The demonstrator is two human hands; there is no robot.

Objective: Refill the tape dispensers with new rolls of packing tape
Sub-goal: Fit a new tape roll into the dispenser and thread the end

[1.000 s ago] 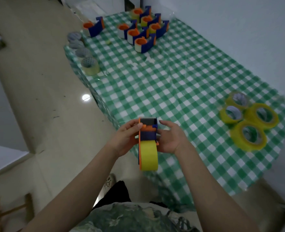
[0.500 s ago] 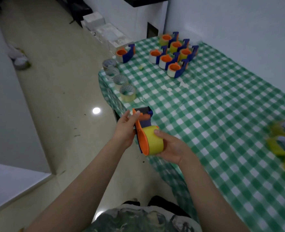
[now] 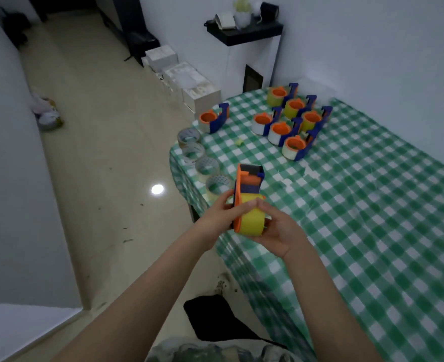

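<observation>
Tape dispenser (image 3: 248, 185), yellow roll (image 3: 251, 222) loaded, frame centre: left hand (image 3: 217, 216) and right hand (image 3: 277, 232) grip it. Risk: roll slips off if tilted.

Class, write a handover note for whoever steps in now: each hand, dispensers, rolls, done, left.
Left hand grips the dispenser by its orange side; right hand grips the yellow roll seated in it, over the table's left edge.
Seven other dispensers with rolls stand at the far end; four clear rolls line the left edge.
Done: roll mounted.
Left: threading unclear; set it down.
</observation>
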